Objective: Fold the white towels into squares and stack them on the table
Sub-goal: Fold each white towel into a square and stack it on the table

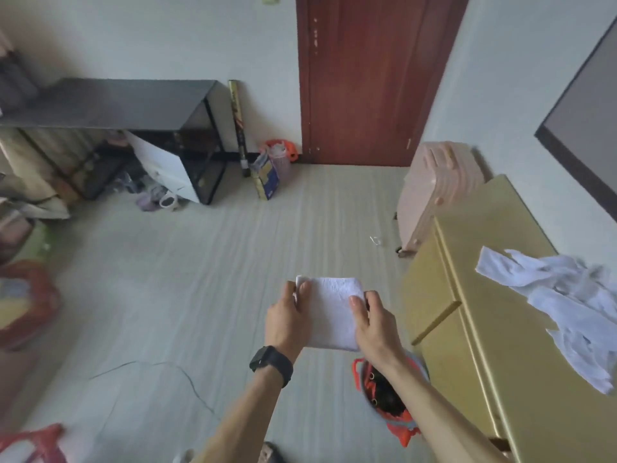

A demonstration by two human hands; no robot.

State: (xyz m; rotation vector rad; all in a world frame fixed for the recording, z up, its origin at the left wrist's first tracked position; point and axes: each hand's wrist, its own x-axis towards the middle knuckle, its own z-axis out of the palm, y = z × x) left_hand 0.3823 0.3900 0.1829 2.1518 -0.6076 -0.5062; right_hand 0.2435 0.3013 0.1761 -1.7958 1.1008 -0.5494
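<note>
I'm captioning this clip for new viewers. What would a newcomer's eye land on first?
The folded white towel, held in mid-air at centre by the left hand and right hand. Next, the heap of unfolded white towels on the yellow table at right, then the red-brown door behind.

White towel (330,312): nubby terry cloth. Table (500,315): smooth, faintly glossy yellow, perhaps laminate. Door (360,78): reddish wood.

pale walls, red-brown door (364,78), grey striped floor (207,279), black shelf unit (110,98), pink suitcase (437,192)
</note>
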